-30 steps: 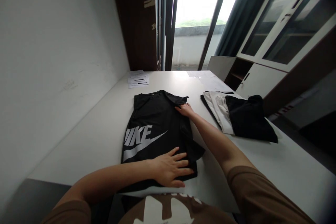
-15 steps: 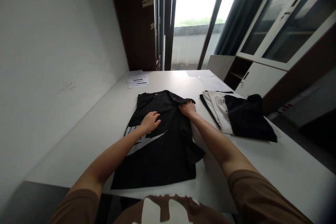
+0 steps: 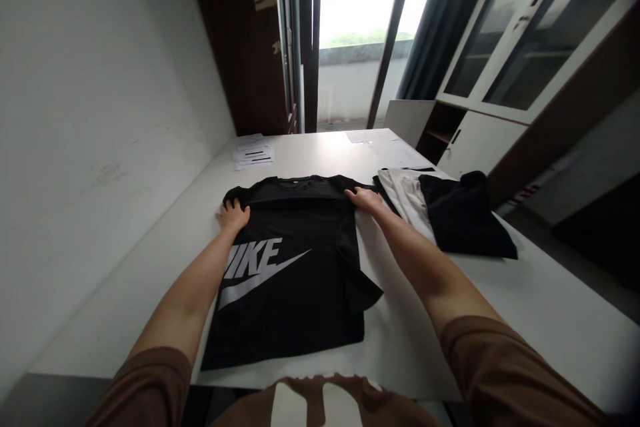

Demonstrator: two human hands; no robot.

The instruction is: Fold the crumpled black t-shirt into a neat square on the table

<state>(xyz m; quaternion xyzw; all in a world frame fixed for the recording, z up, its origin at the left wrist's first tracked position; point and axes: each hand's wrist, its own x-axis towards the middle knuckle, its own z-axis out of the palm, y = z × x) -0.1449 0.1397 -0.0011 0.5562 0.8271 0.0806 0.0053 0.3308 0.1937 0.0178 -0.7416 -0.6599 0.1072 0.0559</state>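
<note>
A black T-shirt (image 3: 295, 307) with a large grey NIKE print and swoosh lies front up on the white table, its collar away from me. At the shirt's upper left, my left hand (image 3: 233, 215) rests on the sleeve edge with its fingers spread. My right hand (image 3: 365, 200) is at the upper right shoulder, fingers closed on the fabric there; its fingertips are partly hidden. Below that hand, a loose black flap of cloth sticks out past the shirt's right side.
A stack of folded black and white clothes (image 3: 460, 217) lies to the right. Several paper sheets (image 3: 254, 152) are at the back left, and more pale sheets (image 3: 373, 138) at the back right. A wall (image 3: 100, 147) borders the table (image 3: 150, 293) on the left.
My left hand has moved left from the chest to the left sleeve. The shirt's upper left is now spread outward and the print shows more fully. My right hand stays at the right shoulder.
</note>
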